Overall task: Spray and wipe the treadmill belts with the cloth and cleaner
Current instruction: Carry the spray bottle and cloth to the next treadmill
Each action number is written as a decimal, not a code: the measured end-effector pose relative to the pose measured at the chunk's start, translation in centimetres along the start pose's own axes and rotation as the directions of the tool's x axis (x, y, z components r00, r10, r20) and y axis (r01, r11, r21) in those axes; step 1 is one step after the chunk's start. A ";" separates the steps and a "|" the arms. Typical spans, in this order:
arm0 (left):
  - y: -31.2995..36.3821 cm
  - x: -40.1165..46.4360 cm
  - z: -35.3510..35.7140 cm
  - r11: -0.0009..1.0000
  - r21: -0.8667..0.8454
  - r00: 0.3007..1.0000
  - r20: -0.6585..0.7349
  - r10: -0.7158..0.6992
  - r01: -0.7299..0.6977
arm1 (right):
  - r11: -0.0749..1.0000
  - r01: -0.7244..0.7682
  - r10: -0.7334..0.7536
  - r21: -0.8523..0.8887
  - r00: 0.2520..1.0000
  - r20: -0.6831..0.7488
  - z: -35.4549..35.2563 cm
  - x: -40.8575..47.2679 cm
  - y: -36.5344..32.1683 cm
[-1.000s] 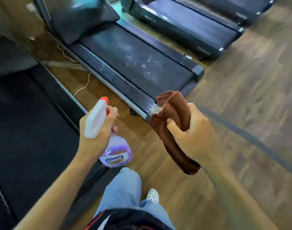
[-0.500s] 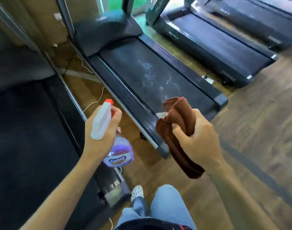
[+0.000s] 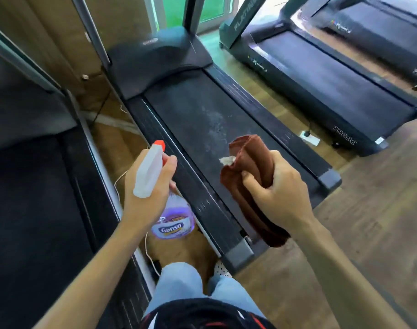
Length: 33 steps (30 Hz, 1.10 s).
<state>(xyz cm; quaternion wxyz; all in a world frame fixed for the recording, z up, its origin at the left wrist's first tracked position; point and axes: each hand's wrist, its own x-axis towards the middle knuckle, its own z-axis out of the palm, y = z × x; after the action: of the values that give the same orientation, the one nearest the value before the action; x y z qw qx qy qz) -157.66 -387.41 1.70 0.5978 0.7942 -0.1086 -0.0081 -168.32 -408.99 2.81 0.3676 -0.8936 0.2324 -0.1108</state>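
Wood-floored gym, treadmills side by side, person standing at the foot of the middle one.

Head view: the left hand (image 3: 148, 186) is wrapped round the neck of the spray bottle (image 3: 166, 200) of purple cleaner, forefinger by the trigger, nozzle aimed forward beside the left rail. The right hand (image 3: 276, 193) clutches a bunched brown cloth (image 3: 247, 172), held above the near end of the middle treadmill belt (image 3: 202, 119) and seemingly not touching it. Whitish speckles run down the middle of that belt, which I take for cleaner already sprayed but not yet wiped. Spraying here looks done; wiping remains. Another treadmill (image 3: 321, 81) to the right shows no clear speckles, so its state is uncertain.
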 end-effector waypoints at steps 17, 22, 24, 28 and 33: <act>-4.0 24.5 1.4 0.996 -0.091 0.981 0.191 0.028 -0.010 | 0.985 -0.172 0.174 0.026 0.971 -0.163 8.0 17.9 -5.0; -4.8 33.1 -1.4 0.994 -0.112 0.940 0.338 0.050 -0.013 | 0.953 -0.295 0.304 0.073 0.912 -0.277 12.3 21.4 -9.9; -5.4 35.6 -2.2 0.994 -0.093 0.917 0.387 0.096 -0.065 | 0.944 -0.319 0.330 0.085 0.899 -0.289 13.8 22.1 -11.0; -6.2 38.3 -2.6 0.992 -0.093 0.889 0.443 0.119 -0.087 | 0.927 -0.359 0.375 0.110 0.871 -0.316 15.4 22.0 -12.2; -6.5 39.2 -1.6 0.992 -0.114 0.876 0.471 0.104 -0.057 | 0.908 -0.408 0.416 0.100 0.845 -0.334 15.0 22.2 -11.7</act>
<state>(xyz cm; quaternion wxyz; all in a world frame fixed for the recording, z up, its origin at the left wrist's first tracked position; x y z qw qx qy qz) -118.09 -391.37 0.52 0.5902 0.7329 -0.2844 -0.1833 -139.62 -403.70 1.11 0.3469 -0.7843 0.4785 -0.1886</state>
